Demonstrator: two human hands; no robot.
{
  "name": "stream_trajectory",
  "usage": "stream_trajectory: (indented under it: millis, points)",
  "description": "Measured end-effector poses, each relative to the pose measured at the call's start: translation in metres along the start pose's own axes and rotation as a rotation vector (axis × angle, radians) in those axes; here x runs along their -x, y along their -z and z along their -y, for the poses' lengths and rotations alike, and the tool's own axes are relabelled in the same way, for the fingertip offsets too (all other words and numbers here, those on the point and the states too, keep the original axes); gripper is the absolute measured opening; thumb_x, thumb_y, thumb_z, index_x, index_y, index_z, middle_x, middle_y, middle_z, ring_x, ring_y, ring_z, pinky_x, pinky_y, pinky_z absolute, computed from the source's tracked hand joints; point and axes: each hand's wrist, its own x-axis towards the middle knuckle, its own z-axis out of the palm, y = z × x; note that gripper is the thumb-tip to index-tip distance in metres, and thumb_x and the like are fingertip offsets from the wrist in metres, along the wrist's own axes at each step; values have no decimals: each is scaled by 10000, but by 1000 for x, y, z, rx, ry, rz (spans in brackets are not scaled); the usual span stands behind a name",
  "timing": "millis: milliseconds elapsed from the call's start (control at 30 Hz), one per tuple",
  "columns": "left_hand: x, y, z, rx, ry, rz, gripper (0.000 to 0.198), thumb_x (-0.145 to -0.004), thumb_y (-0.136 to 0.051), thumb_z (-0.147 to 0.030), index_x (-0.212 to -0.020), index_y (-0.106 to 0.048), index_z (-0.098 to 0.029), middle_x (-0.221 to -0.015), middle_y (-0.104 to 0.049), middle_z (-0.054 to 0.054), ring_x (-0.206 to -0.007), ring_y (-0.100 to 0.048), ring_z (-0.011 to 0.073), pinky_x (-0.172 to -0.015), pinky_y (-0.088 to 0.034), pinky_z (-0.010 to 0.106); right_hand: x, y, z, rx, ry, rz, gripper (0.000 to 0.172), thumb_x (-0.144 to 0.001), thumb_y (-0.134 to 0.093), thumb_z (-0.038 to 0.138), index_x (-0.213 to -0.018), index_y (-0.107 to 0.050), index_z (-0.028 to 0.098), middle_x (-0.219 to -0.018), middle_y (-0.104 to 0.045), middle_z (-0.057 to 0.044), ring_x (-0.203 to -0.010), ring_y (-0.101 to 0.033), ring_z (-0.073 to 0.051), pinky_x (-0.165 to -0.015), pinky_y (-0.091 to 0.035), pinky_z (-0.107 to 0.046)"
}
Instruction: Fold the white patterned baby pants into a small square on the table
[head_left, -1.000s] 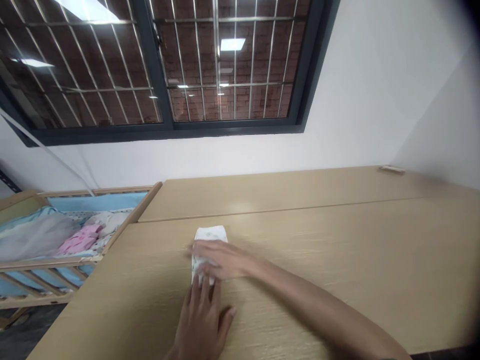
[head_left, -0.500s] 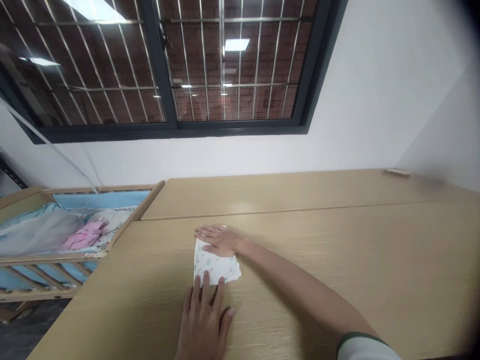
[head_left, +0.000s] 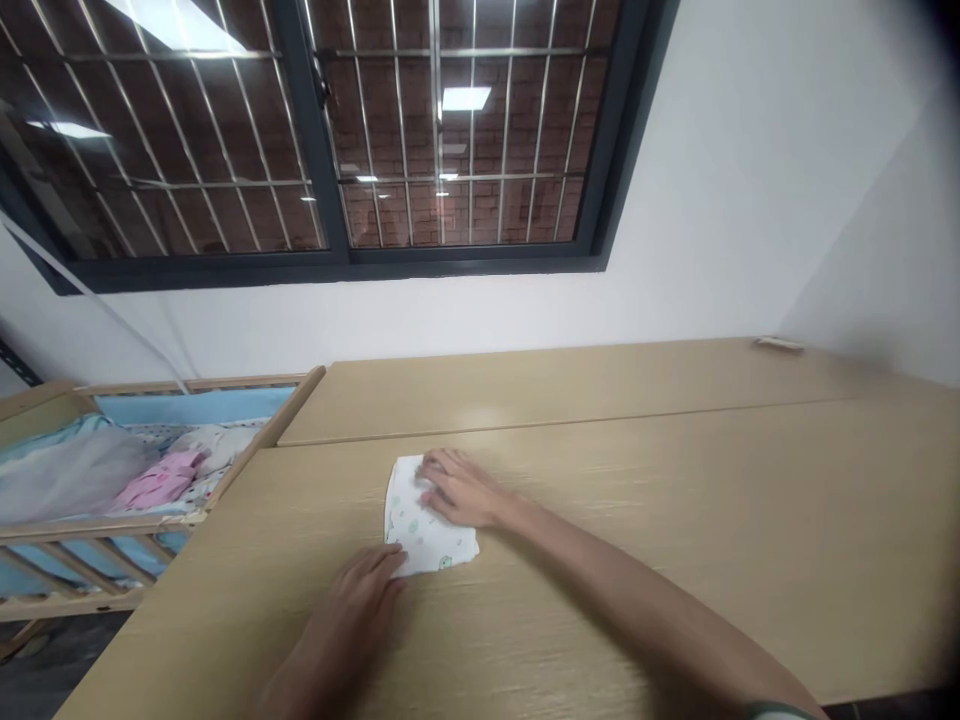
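A folded white cloth point(head_left: 429, 540) with a small green print lies flat on the light wooden tabletop point(head_left: 600, 540). My right hand point(head_left: 459, 488) reaches in from the right over the cloth's upper right part, its fingers slightly bent and apart. Whether its fingertips press on the fabric or hover just above it is hard to see. At the cloth's lower left corner is my left hand point(head_left: 358, 595), somewhat blurred, with its fingers stretched toward the edge and the fingertips touching it. Neither hand grips the cloth.
To the left stands a wooden crib point(head_left: 150, 520) with blue lining, a pink garment point(head_left: 161, 478) and pale bedding. A slightly separate wooden panel point(head_left: 525, 390) runs along the wall below a barred window point(head_left: 465, 150). A small flat object point(head_left: 778, 344) lies at the far right.
My right hand has lifted its flat fingers and shifted right, uncovering the cloth's upper left corner. My left hand has turned and moved left and down, off the cloth's middle lower edge.
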Motion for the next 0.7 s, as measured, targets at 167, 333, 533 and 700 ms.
stream_trajectory:
  millis: [167,333,533,700]
  points:
    - [-16,14,19,125,-173,60,249,-1013,-427,-236,-1107,-658,-235,-1133,-702,87,-1051,-659,232,-947,-550,423,54,18,29,-64,8,145,579,-871,-621,627,-1204,-650,154,-1130,-641,-136,-994,-601,-283,-933,-458,-459]
    - [-41,34,17,286,63,136,285,-1026,-405,-373,-1070,-651,-234,-1029,-698,76,-981,-647,240,-919,-523,419,76,9,34,-107,-29,103,401,-942,-575,375,-1279,-597,159,-1223,-641,-146,-1105,-595,-278,-1000,-421,-435]
    - [-64,44,31,508,167,280,360,-848,-662,-471,-1122,-661,-238,-1213,-677,61,-1138,-610,272,-1004,-467,381,55,0,24,-282,-293,-46,293,-1024,-391,324,-1159,-617,195,-1058,-705,-103,-939,-650,-240,-815,-473,-340]
    - [-97,32,41,550,360,157,402,-871,-544,-568,-889,-647,-180,-791,-698,25,-731,-651,216,-649,-487,290,23,-4,4,-400,-415,-164,229,-995,-419,310,-1094,-585,186,-1044,-694,-94,-922,-639,-223,-784,-468,-314]
